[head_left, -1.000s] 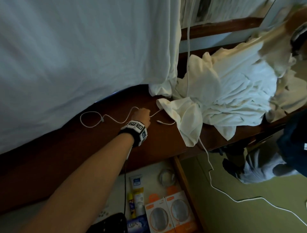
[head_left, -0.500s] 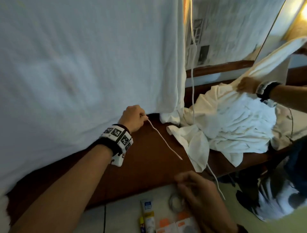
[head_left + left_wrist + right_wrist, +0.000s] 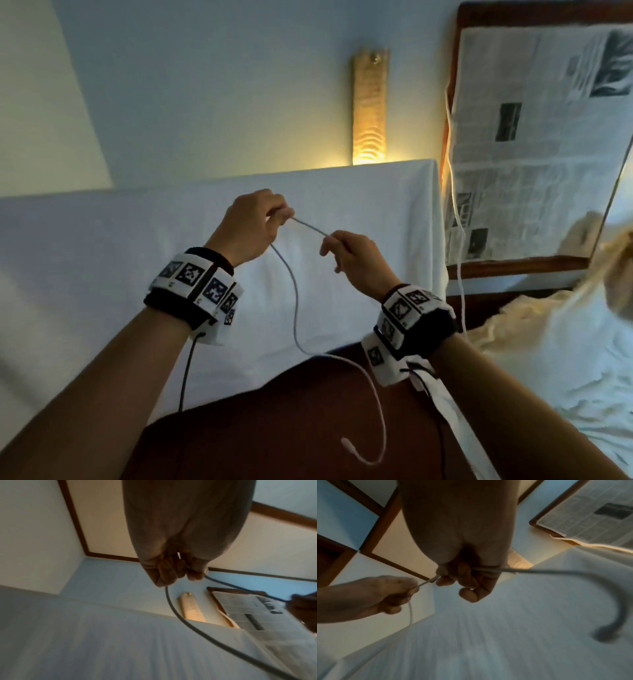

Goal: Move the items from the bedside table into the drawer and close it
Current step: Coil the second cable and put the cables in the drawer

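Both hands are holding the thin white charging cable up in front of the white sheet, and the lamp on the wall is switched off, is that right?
Not quite: the tall wall lamp is lit, glowing yellow in the head view. The left hand and right hand do hold the thin white charging cable before the white sheet.

Both arms raised, left hand [image 3: 251,224] and right hand [image 3: 352,258] close together, each pinching with curled fingers.

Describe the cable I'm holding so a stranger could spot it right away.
Look in front of the white bed, where two raised hands meet. The thin white cable runs between them, then loops down to a loose plug. Unlike the thicker cord by the mirror, it's hand-held.
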The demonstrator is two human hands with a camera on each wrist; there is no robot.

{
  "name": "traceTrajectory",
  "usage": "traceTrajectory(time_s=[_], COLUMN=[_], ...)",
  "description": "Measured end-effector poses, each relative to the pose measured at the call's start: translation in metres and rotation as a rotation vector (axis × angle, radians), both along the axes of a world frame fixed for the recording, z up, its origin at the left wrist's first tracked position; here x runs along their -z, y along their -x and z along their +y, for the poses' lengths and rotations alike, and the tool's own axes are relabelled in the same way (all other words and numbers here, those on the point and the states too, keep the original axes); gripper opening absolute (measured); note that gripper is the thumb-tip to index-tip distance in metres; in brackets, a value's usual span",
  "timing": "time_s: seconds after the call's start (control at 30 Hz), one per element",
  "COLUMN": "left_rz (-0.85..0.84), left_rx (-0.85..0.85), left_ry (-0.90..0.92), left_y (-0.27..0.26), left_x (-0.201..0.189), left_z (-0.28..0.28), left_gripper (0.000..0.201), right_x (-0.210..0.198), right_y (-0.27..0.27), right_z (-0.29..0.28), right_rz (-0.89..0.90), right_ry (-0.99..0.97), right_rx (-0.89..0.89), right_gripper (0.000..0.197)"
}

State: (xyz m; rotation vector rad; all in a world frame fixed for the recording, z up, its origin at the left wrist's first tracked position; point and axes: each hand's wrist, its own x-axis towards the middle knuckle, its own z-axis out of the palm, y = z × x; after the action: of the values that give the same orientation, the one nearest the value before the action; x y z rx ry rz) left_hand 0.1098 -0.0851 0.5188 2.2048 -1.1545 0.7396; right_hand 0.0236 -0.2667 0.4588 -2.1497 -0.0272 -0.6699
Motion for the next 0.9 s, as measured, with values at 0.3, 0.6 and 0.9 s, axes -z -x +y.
traceTrajectory(time_s=[0.3,0.6,0.9], left_rz=[0.375,0.200,0.125], left_rx=[-0.048,0.035,-0.017], left_ry=[-0.076,0.290,0.397], left_y=[-0.002,0.010,-0.010], left_x=[-0.011,-0.026,-0.034], left_z=[0.057,0.046,0.066], left_gripper=[0.042,0.029,0.027], right_x=[-0.066,-0.094,-0.096], right_y=[-0.001,-0.002,0.012], right_z=[0.014,0.040,0.034], right_rz=[0.049,0.232,0.324], right_ry=[-0.070,-0.330,-0.726], right_rx=[-0.152,-0.412,-0.592], right_gripper=[0.046,0.041,0.043])
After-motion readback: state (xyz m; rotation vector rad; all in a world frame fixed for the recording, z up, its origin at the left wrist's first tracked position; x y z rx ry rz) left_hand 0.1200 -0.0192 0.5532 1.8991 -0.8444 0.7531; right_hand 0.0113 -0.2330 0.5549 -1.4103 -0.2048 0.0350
